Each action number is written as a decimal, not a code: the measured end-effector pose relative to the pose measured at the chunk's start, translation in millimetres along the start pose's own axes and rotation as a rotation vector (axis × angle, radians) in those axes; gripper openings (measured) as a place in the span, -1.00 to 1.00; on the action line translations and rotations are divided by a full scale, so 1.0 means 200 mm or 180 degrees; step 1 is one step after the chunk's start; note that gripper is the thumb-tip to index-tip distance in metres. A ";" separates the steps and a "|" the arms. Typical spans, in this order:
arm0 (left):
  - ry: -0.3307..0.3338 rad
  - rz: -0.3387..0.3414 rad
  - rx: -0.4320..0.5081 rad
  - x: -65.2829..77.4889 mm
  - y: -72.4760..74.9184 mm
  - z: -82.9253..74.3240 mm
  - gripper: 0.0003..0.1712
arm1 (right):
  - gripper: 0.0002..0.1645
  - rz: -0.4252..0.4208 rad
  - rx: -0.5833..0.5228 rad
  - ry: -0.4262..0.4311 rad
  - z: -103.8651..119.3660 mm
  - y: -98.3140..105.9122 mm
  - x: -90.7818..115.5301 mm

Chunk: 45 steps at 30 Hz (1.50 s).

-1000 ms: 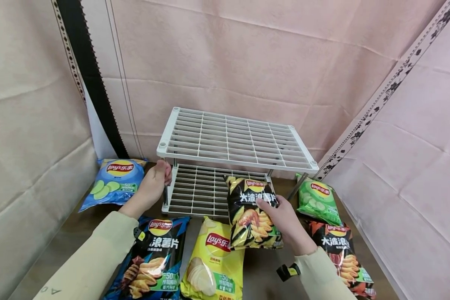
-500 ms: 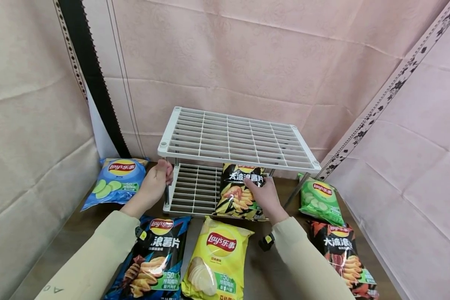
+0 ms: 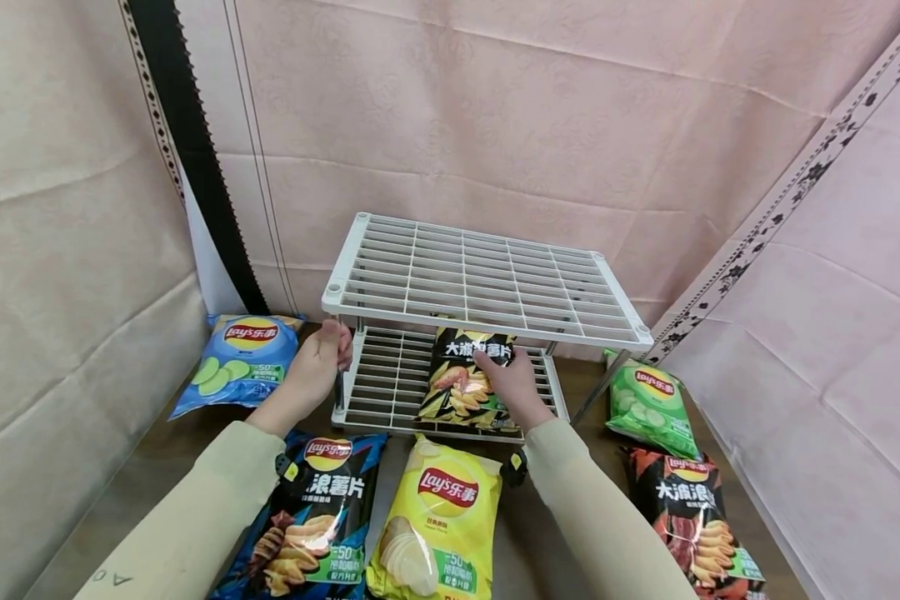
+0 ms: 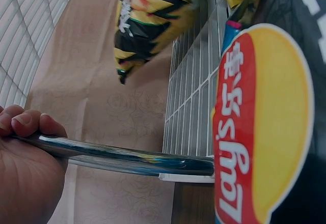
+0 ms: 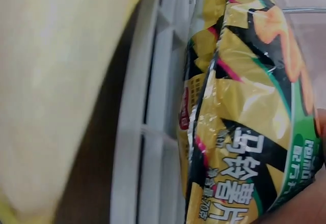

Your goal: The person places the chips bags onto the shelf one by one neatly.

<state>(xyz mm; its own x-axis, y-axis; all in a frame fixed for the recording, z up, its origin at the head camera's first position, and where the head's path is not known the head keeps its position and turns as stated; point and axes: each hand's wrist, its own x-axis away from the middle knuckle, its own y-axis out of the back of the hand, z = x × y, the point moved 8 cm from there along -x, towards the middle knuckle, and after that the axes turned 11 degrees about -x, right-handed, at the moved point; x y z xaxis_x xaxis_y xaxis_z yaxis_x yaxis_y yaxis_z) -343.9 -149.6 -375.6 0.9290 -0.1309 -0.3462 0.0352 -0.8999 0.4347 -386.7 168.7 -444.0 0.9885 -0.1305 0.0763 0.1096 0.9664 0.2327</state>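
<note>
Presently: left grip [image 3: 311, 371] clamped round near-left post [image 4: 127, 155], right grip [image 3: 517, 385] clamped on black-and-gold bag [image 3: 456, 385]; you should seat its base before releasing.

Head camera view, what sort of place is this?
Probably a staged, shop-style display corner: pale cloth hangs on three sides, a white two-tier rack stands inside, and Lay's crisp bags sit in and around it.

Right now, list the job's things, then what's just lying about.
Likely job things:
black-gold Lay's bag, in the right hand
white two-tier rack, left hand gripping its chrome post

Apparently lying about:
blue Lay's bag
black-blue Lay's bag
yellow Lay's bag
green Lay's bag
black-red Lay's bag
</note>
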 end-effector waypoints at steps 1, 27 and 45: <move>0.0002 -0.0002 0.0012 0.00 0.00 0.00 -0.34 | 0.22 0.0026 -0.0008 0.0007 -0.01 -0.01 0.00; -0.0048 -0.0005 0.0083 -0.02 -0.01 0.01 -0.33 | 0.22 0.0694 0.0449 -0.0151 -0.05 -0.15 0.08; -0.0025 -0.0055 0.0060 -0.01 -0.01 0.01 -0.34 | 0.15 0.0887 0.0728 -0.0176 0.06 -0.41 0.14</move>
<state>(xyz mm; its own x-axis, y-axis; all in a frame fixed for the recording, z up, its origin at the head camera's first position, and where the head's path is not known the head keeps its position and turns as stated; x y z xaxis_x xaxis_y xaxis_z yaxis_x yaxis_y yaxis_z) -346.7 -149.1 -377.4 0.9254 -0.1185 -0.3600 0.0442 -0.9096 0.4130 -368.6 84.1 -449.7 0.9693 0.1129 0.2183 -0.1954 0.8928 0.4059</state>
